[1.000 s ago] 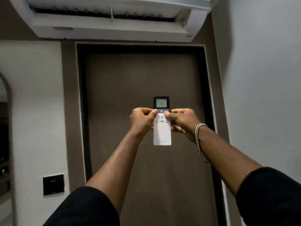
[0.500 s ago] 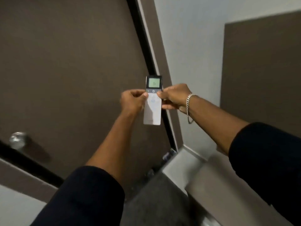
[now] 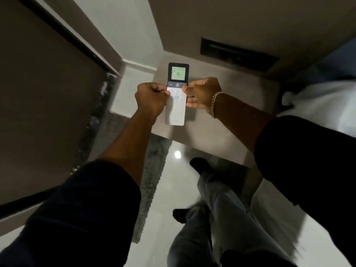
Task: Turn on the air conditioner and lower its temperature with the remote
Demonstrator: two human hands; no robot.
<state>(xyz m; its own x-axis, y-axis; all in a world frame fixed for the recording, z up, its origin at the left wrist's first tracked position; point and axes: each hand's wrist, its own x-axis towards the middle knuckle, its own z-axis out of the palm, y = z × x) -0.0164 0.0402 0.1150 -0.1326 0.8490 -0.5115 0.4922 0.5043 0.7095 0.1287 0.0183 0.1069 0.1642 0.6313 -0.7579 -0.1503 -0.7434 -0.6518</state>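
The white remote (image 3: 175, 112) with a dark top and a lit green screen reading 16 is held upright in front of me. My left hand (image 3: 150, 99) grips its left edge, thumb on the buttons. Gripping the right edge is my right hand (image 3: 202, 93), which wears a silver bracelet and has its thumb near the upper buttons. The air conditioner is out of view.
A brown door (image 3: 38, 93) stands at the left, a grey mat (image 3: 152, 170) on the glossy white floor (image 3: 169, 189) below. A beige low surface (image 3: 221, 132) lies under the remote, with a dark recessed slot (image 3: 238, 53) beyond. My legs in grey trousers (image 3: 212, 218) are below.
The view has swung down from the air conditioner and door to the floor and my legs. Both hands keep holding the remote, whose screen still reads 16.
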